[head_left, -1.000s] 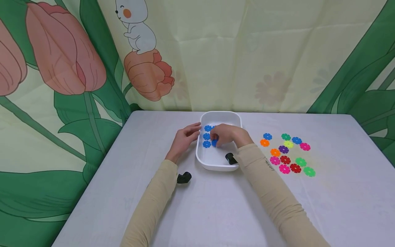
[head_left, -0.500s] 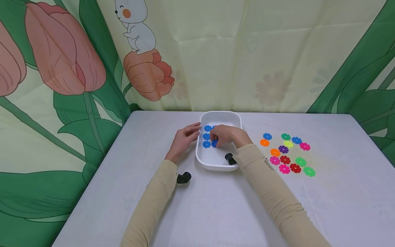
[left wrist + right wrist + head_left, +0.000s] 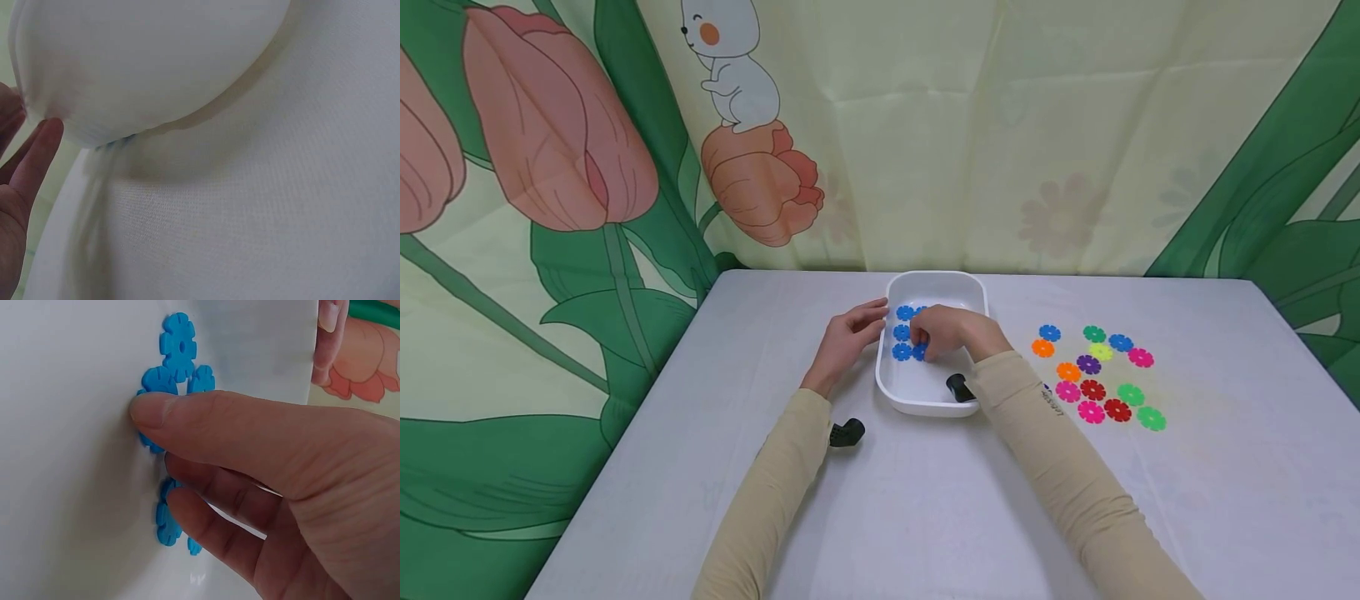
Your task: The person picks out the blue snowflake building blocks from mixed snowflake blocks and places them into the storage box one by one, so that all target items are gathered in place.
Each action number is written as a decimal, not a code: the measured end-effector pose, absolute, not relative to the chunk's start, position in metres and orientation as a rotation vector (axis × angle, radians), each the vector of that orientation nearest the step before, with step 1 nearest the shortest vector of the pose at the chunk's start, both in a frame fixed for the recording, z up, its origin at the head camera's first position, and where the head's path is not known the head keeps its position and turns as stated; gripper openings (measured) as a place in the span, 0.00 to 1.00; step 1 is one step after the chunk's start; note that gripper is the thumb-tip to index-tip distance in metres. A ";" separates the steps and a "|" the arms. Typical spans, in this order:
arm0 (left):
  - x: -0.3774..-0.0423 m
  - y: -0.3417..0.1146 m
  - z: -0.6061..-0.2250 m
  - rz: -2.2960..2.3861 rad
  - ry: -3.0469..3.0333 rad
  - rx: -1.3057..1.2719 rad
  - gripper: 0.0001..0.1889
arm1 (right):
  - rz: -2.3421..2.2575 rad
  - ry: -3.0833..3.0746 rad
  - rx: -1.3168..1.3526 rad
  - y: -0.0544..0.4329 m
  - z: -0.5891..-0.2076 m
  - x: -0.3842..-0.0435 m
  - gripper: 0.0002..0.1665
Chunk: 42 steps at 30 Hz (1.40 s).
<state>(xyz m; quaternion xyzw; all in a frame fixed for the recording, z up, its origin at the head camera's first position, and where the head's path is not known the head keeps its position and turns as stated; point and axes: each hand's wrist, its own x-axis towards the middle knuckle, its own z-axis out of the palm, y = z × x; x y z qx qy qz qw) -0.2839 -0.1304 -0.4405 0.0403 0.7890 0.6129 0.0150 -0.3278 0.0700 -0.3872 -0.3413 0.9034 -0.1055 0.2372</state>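
A white tray [image 3: 929, 407] stands at the back of the table. In it lie several blue flower-shaped plastic discs [image 3: 902, 333], set in a column along the left side with more to their right. My right hand [image 3: 951, 327] reaches into the tray, its thumb and fingers curled at a blue disc [image 3: 150, 439] that the thumb partly covers. My left hand [image 3: 850, 337] rests its extended fingertips against the tray's left wall. In the left wrist view those fingers [image 3: 40, 153] touch the outside of the tray; the discs inside are hidden there.
Loose discs in several colours lie on the table to the right of the tray, among them orange [image 3: 1042, 347], purple [image 3: 1088, 364], red [image 3: 1117, 409] and green [image 3: 1152, 417] ones. A printed curtain [image 3: 925, 167] hangs behind the table's far edge. Black wrist-worn devices [image 3: 847, 432] show by both sleeves.
At my right fingertips, the blue disc has shifted very slightly down and left inside the tray. My left hand stays in place on the tray's wall.
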 end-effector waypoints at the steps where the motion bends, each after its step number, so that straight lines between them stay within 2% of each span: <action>1: -0.284 -0.130 -0.440 1.910 2.452 0.128 0.18 | -0.291 2.477 -0.932 0.070 -0.388 -0.328 0.15; 29: -0.283 -0.130 -0.439 1.921 2.445 0.133 0.17 | -0.316 2.472 -0.896 0.068 -0.387 -0.327 0.16; 42: -0.283 -0.130 -0.439 1.915 2.459 0.123 0.17 | -0.396 2.487 -0.920 0.077 -0.367 -0.323 0.20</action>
